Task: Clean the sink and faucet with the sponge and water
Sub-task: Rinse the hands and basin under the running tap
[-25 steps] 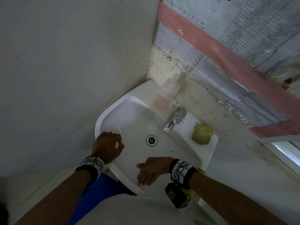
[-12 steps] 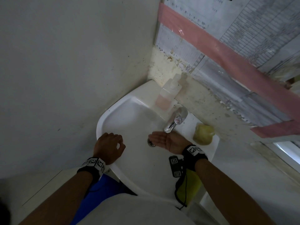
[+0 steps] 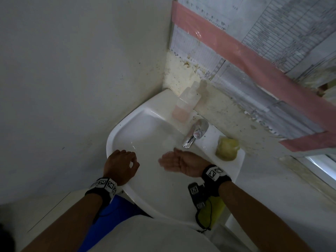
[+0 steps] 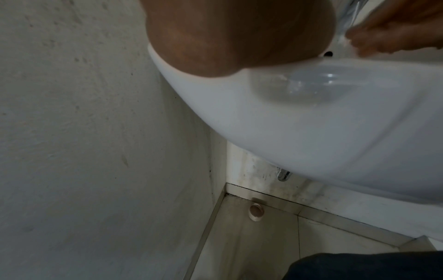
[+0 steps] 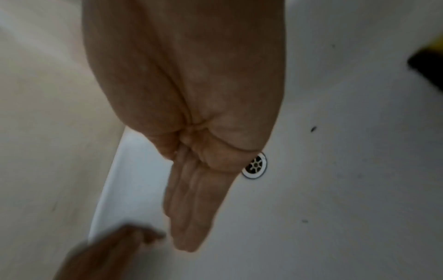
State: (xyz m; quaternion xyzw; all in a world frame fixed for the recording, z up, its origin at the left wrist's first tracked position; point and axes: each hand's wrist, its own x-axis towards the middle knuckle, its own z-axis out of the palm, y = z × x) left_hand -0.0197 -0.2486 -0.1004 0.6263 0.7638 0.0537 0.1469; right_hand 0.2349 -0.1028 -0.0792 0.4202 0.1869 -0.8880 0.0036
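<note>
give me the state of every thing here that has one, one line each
left hand: rests on the sink's front left rim, fingers loosely curled, holding nothing
right hand: palm up, cupped below the faucet spout, empty
faucet: flow too unclear to tell
sponge: untouched on the right ledge
soap bottle: upright, partly filled with pink liquid
sink: drain uncovered
</note>
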